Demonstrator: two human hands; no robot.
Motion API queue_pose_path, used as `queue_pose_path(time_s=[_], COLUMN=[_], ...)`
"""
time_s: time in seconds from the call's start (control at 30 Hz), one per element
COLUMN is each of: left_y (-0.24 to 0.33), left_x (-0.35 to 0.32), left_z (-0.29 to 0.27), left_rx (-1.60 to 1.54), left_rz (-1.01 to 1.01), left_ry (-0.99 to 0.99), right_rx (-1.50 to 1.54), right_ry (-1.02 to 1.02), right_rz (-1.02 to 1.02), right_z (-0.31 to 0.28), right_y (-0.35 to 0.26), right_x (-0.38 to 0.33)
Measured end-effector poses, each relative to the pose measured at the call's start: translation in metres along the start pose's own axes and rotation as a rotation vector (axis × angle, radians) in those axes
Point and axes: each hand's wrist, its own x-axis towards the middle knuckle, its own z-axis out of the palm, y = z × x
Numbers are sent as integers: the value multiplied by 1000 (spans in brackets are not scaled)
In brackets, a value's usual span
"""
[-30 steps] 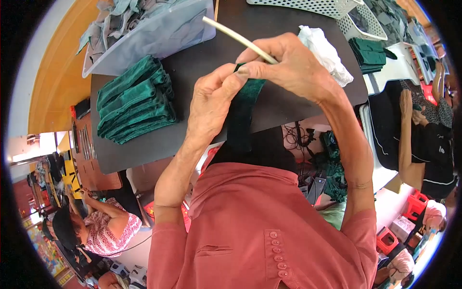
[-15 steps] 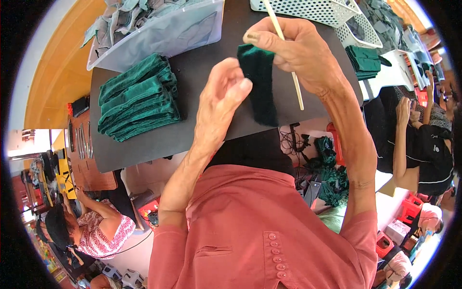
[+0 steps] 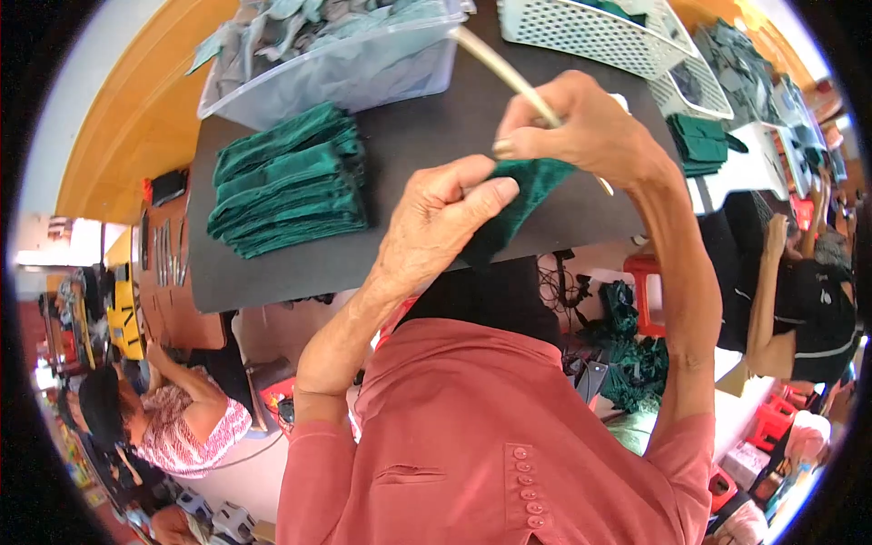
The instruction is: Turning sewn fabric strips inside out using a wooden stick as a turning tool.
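Note:
A pale slender stick (image 3: 500, 68) slants through the closed fingers of my right hand (image 3: 586, 127), its lower tip showing past the palm. A dark green velvet piece (image 3: 522, 204) hangs below that hand, its top edge at my right fingertips. My left hand (image 3: 450, 209) is closed, thumb against forefinger, at the left edge of the velvet piece, close to my right fingertips. Left of my hands, a stack of folded green velvet pieces (image 3: 286, 186) lies on the dark tabletop (image 3: 409, 123).
Behind the stack stands a clear plastic bin (image 3: 363, 77) full of grey-green fabric. White perforated baskets (image 3: 590, 32) stand at the far right, near another green stack (image 3: 699, 145). Green bundles (image 3: 631, 363) and a red stool (image 3: 645, 286) are below the table. People sit on both sides.
My left hand has moved right and closed on the velvet piece. My right hand has come down slightly, and the stick has tilted more to the left. The velvet piece now slants.

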Motion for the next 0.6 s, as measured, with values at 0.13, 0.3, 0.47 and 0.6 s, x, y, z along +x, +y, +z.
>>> queue_pose_path(time_s=[0.13, 0.3, 0.47, 0.6], left_y=[-4, 0, 3, 31], left_x=[-17, -53, -73, -78], left_z=[-7, -22, -45, -72], left_rx=[64, 330, 497, 415], left_rz=[31, -37, 245, 103], left_ry=[-45, 41, 172, 251], right_rx=[103, 217, 178, 216], right_ry=[95, 167, 113, 67], right_rz=[85, 122, 120, 61], right_z=[4, 7, -2, 6], right_y=[4, 7, 13, -8], right_x=[-5, -1, 2, 11])
